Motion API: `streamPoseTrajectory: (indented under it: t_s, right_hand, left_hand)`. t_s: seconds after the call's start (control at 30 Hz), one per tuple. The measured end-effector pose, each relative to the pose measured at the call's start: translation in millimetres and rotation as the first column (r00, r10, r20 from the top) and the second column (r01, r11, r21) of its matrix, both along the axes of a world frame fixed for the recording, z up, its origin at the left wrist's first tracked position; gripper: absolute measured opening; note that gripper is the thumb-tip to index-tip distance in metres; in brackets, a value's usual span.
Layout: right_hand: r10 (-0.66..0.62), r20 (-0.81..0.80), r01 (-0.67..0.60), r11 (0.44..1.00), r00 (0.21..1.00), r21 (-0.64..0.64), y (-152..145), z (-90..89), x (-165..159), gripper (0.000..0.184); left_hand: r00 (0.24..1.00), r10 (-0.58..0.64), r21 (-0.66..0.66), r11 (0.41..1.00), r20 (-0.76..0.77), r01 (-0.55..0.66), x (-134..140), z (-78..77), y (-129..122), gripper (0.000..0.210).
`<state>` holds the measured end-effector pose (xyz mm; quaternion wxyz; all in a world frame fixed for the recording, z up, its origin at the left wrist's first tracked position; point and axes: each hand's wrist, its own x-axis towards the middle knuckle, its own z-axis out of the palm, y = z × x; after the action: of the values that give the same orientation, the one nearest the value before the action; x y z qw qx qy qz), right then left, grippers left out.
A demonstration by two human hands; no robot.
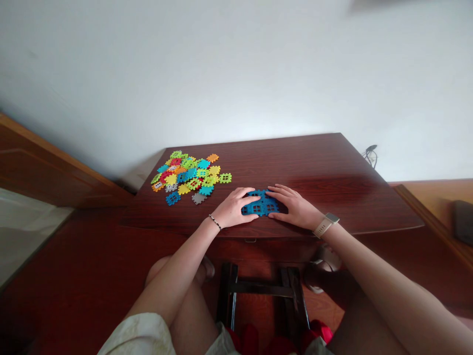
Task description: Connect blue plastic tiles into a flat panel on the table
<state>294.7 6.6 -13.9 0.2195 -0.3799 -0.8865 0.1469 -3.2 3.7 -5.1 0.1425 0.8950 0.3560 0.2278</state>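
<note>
Fingers: left hand and right hand clamping blue tiles
Desk: supporting them; evenly squeezing opposite sides probably working best

The bench stands at my twelve o'clock, with the wall behind it. Near its front edge lies the panel of pieces, between my hands: my left hand touches it at nine o'clock, my right hand at three. From the panel, the pile of loose pieces sits at ten o'clock on the bench, an outer piece at the pile's own three o'clock. At two o'clock, past the bench's edge, is a cable beside the wall. Below the bench front, at six o'clock, a frame stands between my shoes.
</note>
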Motion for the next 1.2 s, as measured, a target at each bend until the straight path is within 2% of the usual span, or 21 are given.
streamPoseTrajectory:
  t_s: [0.43, 0.73, 1.2]
  right_hand:
    - [0.001, -0.001, -0.001, 1.000, 1.000, -0.001, 0, 0.7, 0, 0.076]
    - [-0.002, -0.002, 0.002, 1.000, 1.000, 0.007, 0, 0.1, 0, 0.074]
    - [-0.009, -0.028, 0.009, 1.000, 1.000, 0.012, 2, -4.5, 1, 0.073]
  left_hand:
    - [1.000, -0.009, 0.010, 1.000, -0.012, 0.009, 1, 0.7, 1, 0.055]
    - [0.995, 0.013, 0.060, 0.998, -0.097, -0.007, 7, 5.6, -2, 0.056]
    - [0.990, -0.007, 0.084, 0.996, -0.143, 0.019, 14, 5.1, -3, 0.053]
